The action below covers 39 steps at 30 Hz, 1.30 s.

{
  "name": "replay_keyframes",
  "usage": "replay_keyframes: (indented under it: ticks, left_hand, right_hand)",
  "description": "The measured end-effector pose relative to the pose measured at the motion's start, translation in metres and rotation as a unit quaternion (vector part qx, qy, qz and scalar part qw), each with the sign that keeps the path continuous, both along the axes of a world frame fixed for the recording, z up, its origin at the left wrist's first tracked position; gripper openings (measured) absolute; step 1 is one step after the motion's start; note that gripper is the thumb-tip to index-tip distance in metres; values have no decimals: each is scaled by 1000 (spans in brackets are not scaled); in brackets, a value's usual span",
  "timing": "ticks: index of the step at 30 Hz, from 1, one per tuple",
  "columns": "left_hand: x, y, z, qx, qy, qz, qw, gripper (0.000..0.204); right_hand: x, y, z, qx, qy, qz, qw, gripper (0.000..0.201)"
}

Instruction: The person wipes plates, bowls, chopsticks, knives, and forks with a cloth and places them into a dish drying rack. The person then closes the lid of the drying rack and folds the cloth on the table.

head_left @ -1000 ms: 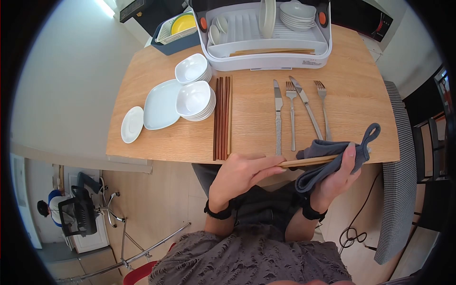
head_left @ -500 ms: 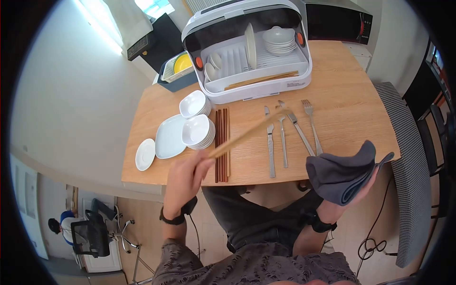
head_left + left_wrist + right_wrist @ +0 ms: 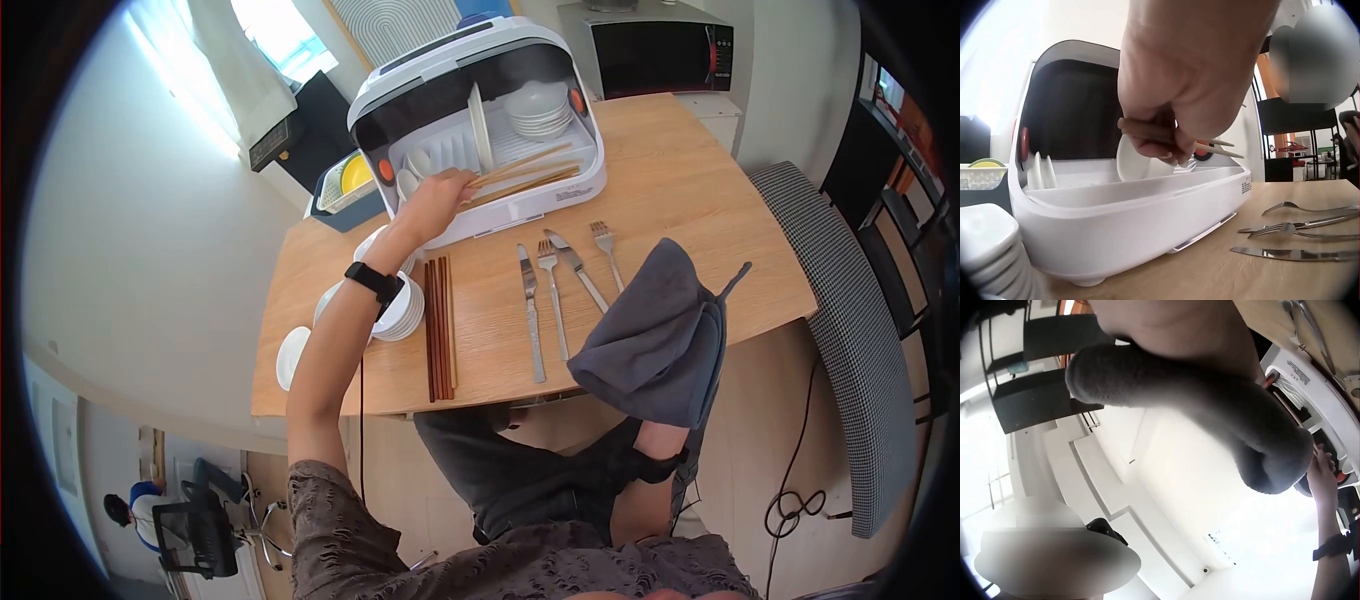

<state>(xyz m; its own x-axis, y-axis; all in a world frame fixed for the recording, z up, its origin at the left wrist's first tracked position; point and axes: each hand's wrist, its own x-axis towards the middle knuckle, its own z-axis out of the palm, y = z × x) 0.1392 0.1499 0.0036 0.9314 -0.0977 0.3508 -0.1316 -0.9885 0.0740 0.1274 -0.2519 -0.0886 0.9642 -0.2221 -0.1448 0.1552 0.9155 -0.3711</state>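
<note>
The left hand [image 3: 437, 205] pinches a pair of light wooden chopsticks [image 3: 520, 163] by one end, over the front trough of the white dish rack [image 3: 520, 208]. In the left wrist view its fingers curl round the chopsticks [image 3: 1147, 130] above the rack's front wall [image 3: 1122, 228]. More light chopsticks [image 3: 535, 185] lie in that trough. A dark grey cloth [image 3: 650, 345] drapes over the right hand, hiding its fingers in the head view. The right wrist view shows part of the right hand [image 3: 1179, 331] against the cloth [image 3: 1210, 400]; its fingers are hidden there too.
Dark and light chopsticks [image 3: 438, 330] lie beside stacked white bowls [image 3: 402, 315], left of two knives and two forks [image 3: 553, 295]. A small white plate [image 3: 291, 357] is near the left table edge. Behind stand a basket [image 3: 345, 190] and a microwave [image 3: 655, 55].
The left hand has moved away from the cloth and forward to the rack with the chopsticks. The cloth on the right hand has shifted left and spread; the head view has turned and tipped upward.
</note>
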Motion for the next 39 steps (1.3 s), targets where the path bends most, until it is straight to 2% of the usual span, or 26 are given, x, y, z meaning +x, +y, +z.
replay_keyframes:
  ticks: [2, 4, 7, 13, 20, 23, 26, 28, 30, 33, 34, 36, 39]
  left_hand:
    - [12, 3, -4, 2, 2, -42, 999, 21]
    - [16, 1, -4, -30, 48, 12, 998, 21]
    - [20, 6, -12, -48, 70, 32, 996, 22]
    - [18, 8, -19, -83, 48, 19, 995, 21]
    - [13, 10, -20, -100, 76, 41, 991, 23]
    - [1, 0, -5, -69, 55, 31, 996, 24]
    - [-31, -35, 34, -64, 44, 8, 997, 24]
    - [-64, -69, 50, -67, 30, 57, 996, 20]
    - [-105, -89, 42, -77, 54, 100, 991, 20]
    - [-156, -115, 16, -59, 156, 242, 956, 31]
    - [-169, -120, 4, -60, 159, 243, 955, 31]
    - [-190, -125, -25, -45, 88, 326, 940, 36]
    - [-207, -129, -58, -78, 61, 340, 935, 36]
  right_hand:
    - [5, -4, 3, 3, -2, -6, 1000, 42]
    - [10, -5, 4, 10, -4, -8, 1000, 42]
    - [14, -3, 6, 14, -2, -3, 1000, 43]
    - [18, 12, 11, 21, 1, 28, 999, 43]
    - [13, 31, 17, 25, 6, 69, 997, 44]
    - [11, 35, 19, 21, 9, 86, 996, 44]
    - [5, 43, 16, 17, 22, 115, 993, 45]
    - [-1, 46, 14, 13, 34, 138, 990, 45]
    - [-5, 47, 13, 12, 45, 155, 987, 45]
    - [-11, 46, 9, 12, 58, 166, 984, 45]
    - [-12, 47, 9, 11, 61, 171, 983, 45]
    - [-17, 46, 14, 8, 64, 180, 981, 45]
    - [-29, 46, 22, -131, -44, 107, 985, 49]
